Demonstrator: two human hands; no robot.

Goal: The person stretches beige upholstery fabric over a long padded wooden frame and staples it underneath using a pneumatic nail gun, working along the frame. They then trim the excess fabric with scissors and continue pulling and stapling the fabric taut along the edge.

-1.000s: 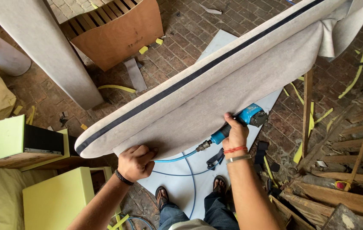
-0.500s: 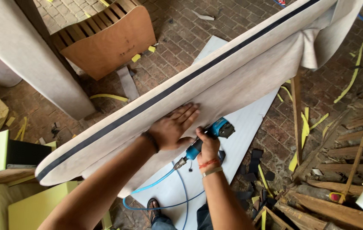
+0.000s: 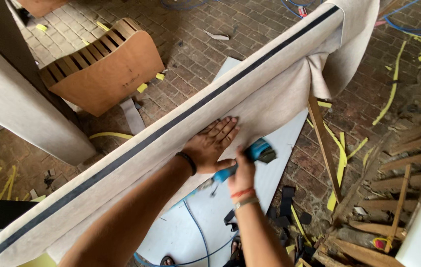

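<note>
Both hands work at the near edge of a long upholstered panel (image 3: 121, 163) in the head view. Left hand (image 3: 213, 143) lies flat and open, palm down, fingers spread and pressed onto the beige fabric just below the dark stripe (image 3: 171, 126) that runs along the panel's length. Right hand (image 3: 242, 173) sits just near of it, clenched around a blue pneumatic stapler (image 3: 250, 158), whose nose meets the panel's lower edge right beside the left thumb. A blue air hose (image 3: 195, 227) trails from the tool toward the person's feet, over a white sheet (image 3: 279, 148) lying on the brick floor (image 3: 270, 39).

The panel slants from near left to far right, where loose fabric (image 3: 349, 54) hangs bunched at its end. Far left stands a curved plywood frame (image 3: 106, 69); another beige-covered piece (image 3: 18, 104) leans at left. Yellow foam strips (image 3: 341, 163) and wooden slats (image 3: 393, 198) litter the right side.
</note>
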